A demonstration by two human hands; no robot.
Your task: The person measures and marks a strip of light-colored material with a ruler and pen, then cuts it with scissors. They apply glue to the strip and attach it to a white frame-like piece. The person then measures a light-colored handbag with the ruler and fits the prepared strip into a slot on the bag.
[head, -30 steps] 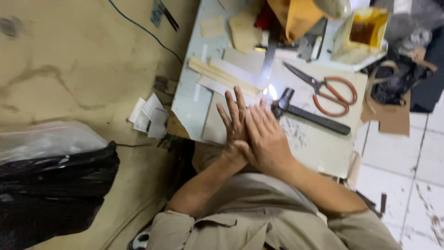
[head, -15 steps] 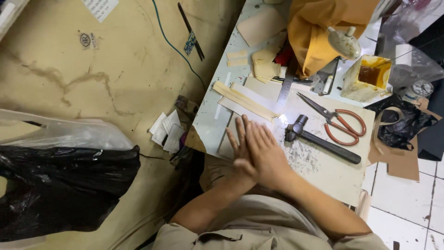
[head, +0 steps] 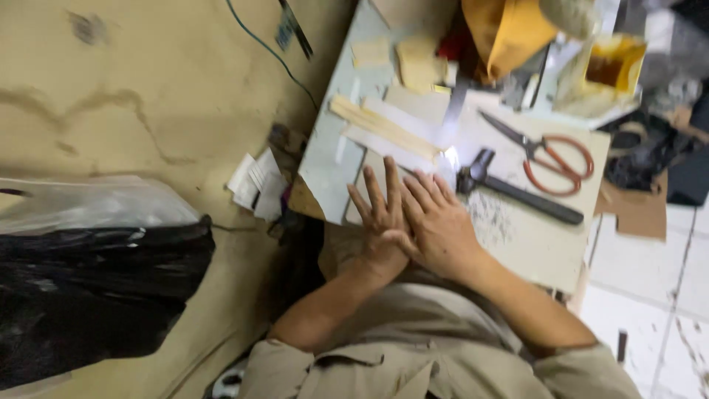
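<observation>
My left hand (head: 380, 222) and my right hand (head: 439, 225) lie flat side by side on a pale sheet (head: 369, 166) at the near edge of a light work board (head: 539, 255). The right hand partly overlaps the left. The fingers of both are stretched out and slightly apart, and neither hand holds anything. Just beyond my right fingertips lies a black hammer-like tool (head: 517, 193). Scissors with orange handles (head: 550, 155) lie past it. Pale strips (head: 384, 125) rest beyond my left fingers.
A yellow cloth (head: 509, 29) and a yellow-stained container (head: 609, 66) sit at the far end of the board. Paper scraps (head: 255, 185) lie left of the board. A black plastic bag (head: 88, 288) fills the left floor. A thin cable (head: 266, 52) crosses the tan floor.
The view has shifted and moved closer. My hands stay together on the sheet, now lying flatter with the fingers a little more spread.
</observation>
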